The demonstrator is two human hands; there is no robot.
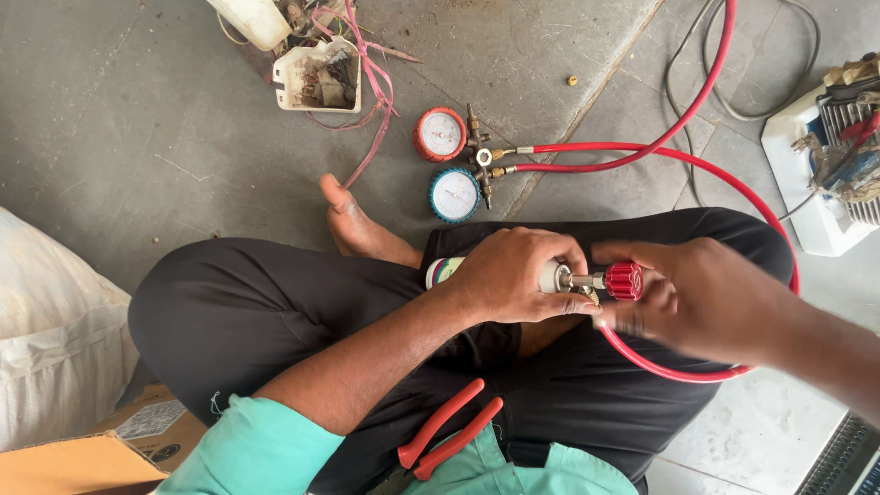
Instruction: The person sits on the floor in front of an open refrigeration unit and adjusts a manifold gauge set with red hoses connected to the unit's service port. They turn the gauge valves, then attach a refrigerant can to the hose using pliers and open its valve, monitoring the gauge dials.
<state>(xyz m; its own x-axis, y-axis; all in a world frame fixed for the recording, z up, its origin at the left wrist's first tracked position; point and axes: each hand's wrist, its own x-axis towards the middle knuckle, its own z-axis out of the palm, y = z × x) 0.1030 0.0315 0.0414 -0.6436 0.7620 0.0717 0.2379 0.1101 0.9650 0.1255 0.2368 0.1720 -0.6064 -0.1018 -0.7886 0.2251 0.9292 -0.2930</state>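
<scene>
Red-handled pliers (446,438) on lap; left hand (515,275) around can (446,270), right hand (701,293) at valve (623,280).

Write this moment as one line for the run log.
left hand: grips small can | right hand: on red valve knob | red hose: attached | pliers: on lap

Brown cardboard box (101,449) with a white label (151,419) at 8 o'clock; white sack (50,339) above it.

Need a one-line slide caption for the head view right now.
Seated cross-legged, left hand grips a small canister while right hand turns its red valve knob; red hose runs to twin gauges.
</scene>
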